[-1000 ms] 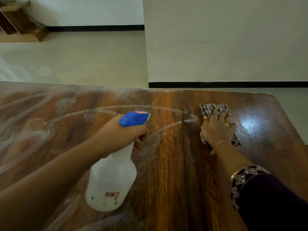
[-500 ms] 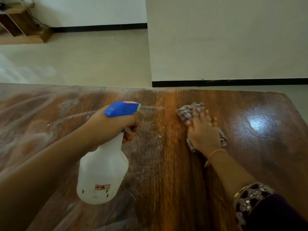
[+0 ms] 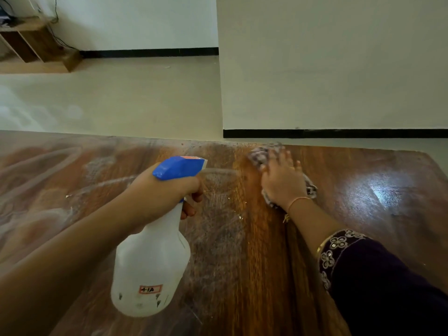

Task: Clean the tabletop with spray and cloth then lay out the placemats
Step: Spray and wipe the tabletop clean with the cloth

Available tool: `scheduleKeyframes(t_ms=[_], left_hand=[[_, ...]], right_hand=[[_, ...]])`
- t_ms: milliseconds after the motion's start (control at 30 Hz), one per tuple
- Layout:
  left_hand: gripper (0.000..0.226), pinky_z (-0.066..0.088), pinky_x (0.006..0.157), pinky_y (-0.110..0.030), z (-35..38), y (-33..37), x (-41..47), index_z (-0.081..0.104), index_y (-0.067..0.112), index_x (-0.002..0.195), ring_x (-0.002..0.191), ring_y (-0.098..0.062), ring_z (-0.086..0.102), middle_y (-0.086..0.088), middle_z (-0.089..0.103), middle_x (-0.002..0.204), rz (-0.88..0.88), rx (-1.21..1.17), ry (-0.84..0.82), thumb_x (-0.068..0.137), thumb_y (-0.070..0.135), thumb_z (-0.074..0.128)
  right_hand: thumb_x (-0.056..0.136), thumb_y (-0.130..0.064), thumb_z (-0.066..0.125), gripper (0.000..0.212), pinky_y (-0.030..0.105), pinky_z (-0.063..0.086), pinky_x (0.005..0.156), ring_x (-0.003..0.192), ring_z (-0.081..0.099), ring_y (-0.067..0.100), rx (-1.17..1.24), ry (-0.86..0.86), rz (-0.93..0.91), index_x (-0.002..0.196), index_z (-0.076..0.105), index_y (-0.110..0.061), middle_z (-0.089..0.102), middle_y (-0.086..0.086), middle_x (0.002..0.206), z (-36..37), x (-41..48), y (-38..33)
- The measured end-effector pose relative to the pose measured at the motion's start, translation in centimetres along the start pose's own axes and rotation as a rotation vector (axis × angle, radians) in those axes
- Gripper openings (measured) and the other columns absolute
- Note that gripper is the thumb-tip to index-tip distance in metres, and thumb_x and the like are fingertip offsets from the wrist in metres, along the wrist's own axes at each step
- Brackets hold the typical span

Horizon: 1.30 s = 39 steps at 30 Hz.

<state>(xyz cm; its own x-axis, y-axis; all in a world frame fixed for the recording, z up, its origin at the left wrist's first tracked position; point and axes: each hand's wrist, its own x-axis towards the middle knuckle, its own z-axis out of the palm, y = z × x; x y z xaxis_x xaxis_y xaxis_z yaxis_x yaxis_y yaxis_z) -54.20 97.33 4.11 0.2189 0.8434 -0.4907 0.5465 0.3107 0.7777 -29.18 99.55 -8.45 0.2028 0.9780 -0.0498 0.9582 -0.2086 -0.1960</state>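
My left hand [image 3: 164, 192] grips the neck of a white spray bottle [image 3: 150, 270] with a blue trigger head, fingers curled on the trigger, held above the wooden tabletop [image 3: 242, 275]. The nozzle points right, toward my right hand [image 3: 282, 183]. That hand lies palm down on a checked cloth [image 3: 260, 155] and presses it to the table close to the far edge, blurred by motion. Whitish smears and fine spray droplets cover the left and middle of the wood. No placemats are in view.
The table's far edge [image 3: 169, 139] runs across the middle of the view, with pale floor beyond. A white wall with a black skirting [image 3: 334, 133] stands behind the right half. A low wooden shelf unit [image 3: 31, 47] sits at the far left.
My right hand has slid the cloth leftward and away, up to the far edge. The spray bottle has stayed in my left hand, and the curved wet streak near the cloth has been wiped off.
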Motion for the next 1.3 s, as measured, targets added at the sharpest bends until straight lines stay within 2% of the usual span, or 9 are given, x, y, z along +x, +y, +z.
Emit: scheduleKeyframes(t_ms=[100,200,333,467,700,833,933,1033,1300], left_hand=[[0.02,0.049,0.046,-0.025,-0.6,-0.5,0.3,0.063,0.017,0.063,0.047,-0.009,0.062,0.004,0.067,0.058,0.015,-0.004,0.009,0.083,0.02,0.059],[0.018,0.049,0.045,-0.024,-0.9,-0.8,0.5,0.063,0.018,0.06,0.048,-0.01,0.063,0.004,0.068,0.06,0.031,-0.022,0.022,0.077,0.024,0.061],[0.024,0.049,0.047,-0.026,-1.3,-1.4,0.6,0.064,0.02,0.055,0.048,-0.01,0.063,0.004,0.067,0.058,0.027,-0.031,0.018,0.077,0.028,0.06],[0.015,0.048,0.049,-0.027,-1.0,-1.7,0.1,0.063,0.014,0.071,0.048,-0.01,0.062,0.004,0.066,0.057,0.044,-0.02,0.009,0.079,0.026,0.06],[0.013,0.048,0.047,-0.029,-0.7,-0.8,-0.1,0.065,0.024,0.054,0.048,-0.013,0.063,0.003,0.068,0.061,-0.006,-0.024,-0.042,0.059,0.033,0.057],[0.022,0.047,0.048,-0.028,-0.5,-1.1,-0.8,0.062,0.018,0.06,0.047,-0.011,0.061,0.006,0.066,0.058,0.041,-0.029,0.012,0.082,0.02,0.057],[0.026,0.047,0.049,-0.029,-1.3,-1.9,-1.4,0.063,0.022,0.056,0.047,-0.011,0.061,0.006,0.067,0.059,0.012,-0.044,0.024,0.082,0.022,0.058],[0.027,0.047,0.051,-0.03,-2.0,-2.6,-2.1,0.063,0.022,0.056,0.046,-0.01,0.061,0.005,0.068,0.06,0.017,-0.079,0.048,0.083,0.021,0.059],[0.019,0.045,0.051,-0.029,-2.7,-3.1,-3.3,0.06,0.015,0.068,0.042,-0.01,0.059,0.006,0.067,0.055,-0.005,-0.117,0.095,0.086,0.014,0.055]], right_hand=[[0.101,-0.035,0.024,0.061,0.051,0.005,0.118,0.146,0.001,0.035,0.013,-0.011,0.322,0.153,0.005,-0.009,0.001,0.02,0.159,-0.8,1.8,1.9],[0.101,-0.034,0.024,0.062,0.051,0.002,0.118,0.146,-0.003,0.035,0.03,-0.05,0.379,0.153,0.003,-0.008,-0.002,0.019,0.159,-0.9,3.1,1.1],[0.102,-0.033,0.027,0.061,0.049,0.003,0.118,0.147,-0.001,0.033,0.011,-0.063,0.132,0.153,0.001,-0.01,-0.004,0.015,0.16,-0.5,4.3,-1.7],[0.103,-0.035,0.021,0.058,0.045,-0.002,0.117,0.147,-0.005,0.029,0.007,-0.137,-0.216,0.153,0.001,-0.015,-0.007,0.009,0.16,0.3,4.6,-8.0],[0.103,-0.038,0.021,0.056,0.04,0.002,0.119,0.148,0.0,0.019,-0.014,-0.179,-0.549,0.153,0.004,-0.019,0.0,0.003,0.161,0.8,1.6,-9.4],[0.102,-0.03,0.029,0.056,0.043,0.004,0.119,0.147,0.005,0.02,0.092,-0.109,-0.304,0.153,0.01,-0.02,0.004,0.001,0.161,-0.5,2.5,-3.2],[0.103,-0.035,0.025,0.057,0.042,0.0,0.118,0.148,0.0,0.021,0.034,-0.118,-0.059,0.154,0.004,-0.018,-0.002,0.005,0.161,-0.8,3.3,0.8],[0.103,-0.039,0.021,0.058,0.044,0.001,0.118,0.148,-0.001,0.025,-0.033,-0.107,0.0,0.154,0.004,-0.018,-0.003,0.008,0.161,-0.4,3.5,0.0],[0.102,-0.042,0.022,0.056,0.035,-0.007,0.116,0.147,-0.005,0.016,-0.093,-0.179,-0.707,0.152,0.004,-0.025,-0.003,-0.002,0.16,0.9,-5.8,-7.8]])
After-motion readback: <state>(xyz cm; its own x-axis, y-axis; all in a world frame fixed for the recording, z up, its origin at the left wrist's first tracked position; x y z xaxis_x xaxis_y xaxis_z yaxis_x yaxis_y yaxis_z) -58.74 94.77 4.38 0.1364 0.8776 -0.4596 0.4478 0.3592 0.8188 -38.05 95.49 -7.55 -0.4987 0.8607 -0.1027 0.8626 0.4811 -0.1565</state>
